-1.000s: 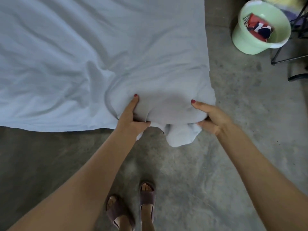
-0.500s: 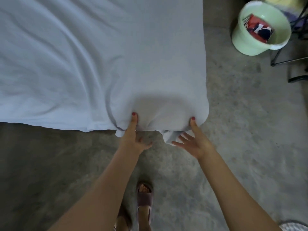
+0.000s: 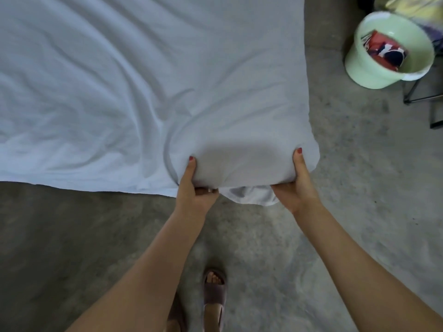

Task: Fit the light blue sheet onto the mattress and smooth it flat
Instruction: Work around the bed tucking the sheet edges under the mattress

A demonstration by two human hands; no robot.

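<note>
1. Head view, task object: light blue cotton sheet (image 3: 143,80) spread over a low mattress (image 3: 239,161) on the floor, covering all of its visible top; broad wrinkles fanning away from the near right corner, presumably because tension gathers there.
2. Head view, left hand (image 3: 194,190): at the near edge of the mattress, left of that corner; thumb laid up on the sheeted top, fingers curled beneath, clamping corner and cloth together, apparently lifting the corner so that the sheet can pass under.
3. Head view, right hand (image 3: 296,185): at the right side of the same corner; thumb on top, fingers hidden below the edge, gripping likewise. Slack fold of sheet (image 3: 249,195) hanging between the two hands, not yet tucked under.
4. Head view, surroundings: bare grey concrete floor (image 3: 335,236) around the mattress; pale green plastic bucket (image 3: 374,68) well apart from the mattress, beyond its right side, holding red, white and dark blue items; brown sandal (image 3: 214,293) on one foot, near the mattress's near edge.
5. Judged stage: corner fitting under way; smoothing of the wrinkled top not yet begun.
</note>
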